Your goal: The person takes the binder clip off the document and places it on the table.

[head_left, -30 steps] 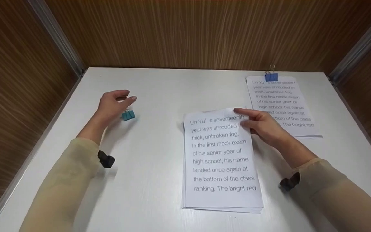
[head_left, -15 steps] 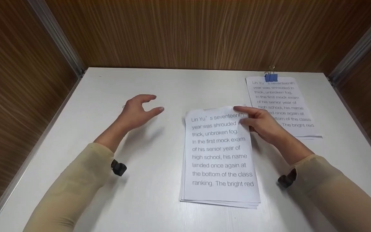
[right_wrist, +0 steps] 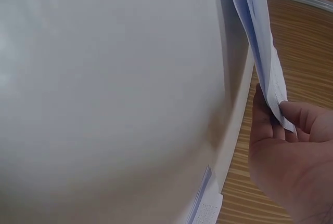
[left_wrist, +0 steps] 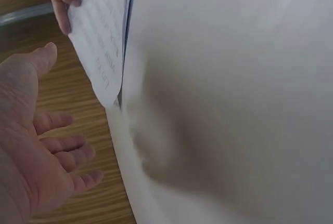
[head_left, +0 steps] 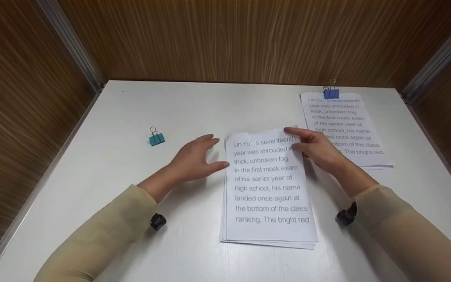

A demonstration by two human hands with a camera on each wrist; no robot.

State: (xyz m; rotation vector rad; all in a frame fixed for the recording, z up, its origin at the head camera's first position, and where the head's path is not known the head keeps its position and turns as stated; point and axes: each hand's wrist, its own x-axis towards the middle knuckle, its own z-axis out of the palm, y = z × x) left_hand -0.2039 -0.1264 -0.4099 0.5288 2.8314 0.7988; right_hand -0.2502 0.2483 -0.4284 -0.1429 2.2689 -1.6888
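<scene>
A stack of printed paper sheets [head_left: 266, 188] lies in front of me, its upper end lifted off the table. My right hand [head_left: 317, 150] pinches the stack near its top right corner, thumb on the face and fingers behind, as the right wrist view shows on the paper edge [right_wrist: 268, 68]. At the stack's left edge my left hand [head_left: 196, 158] is spread with thumb and fingers apart, holding nothing. In the left wrist view its fingers [left_wrist: 62, 146] are loosely bent, with the sheets [left_wrist: 101, 31] beyond. A teal binder clip [head_left: 157, 139] sits on the table behind the left hand.
At the back right lies a second paper stack [head_left: 341, 129] with a blue binder clip [head_left: 331, 94] on its top edge. The white table [head_left: 194, 105] is bounded by wood-grain panels [head_left: 225, 43] at the back and both sides.
My left hand has moved right, from beside the teal binder clip to the left edge of the paper stack. The right hand keeps its pinch; the stack has shifted slightly up in view.
</scene>
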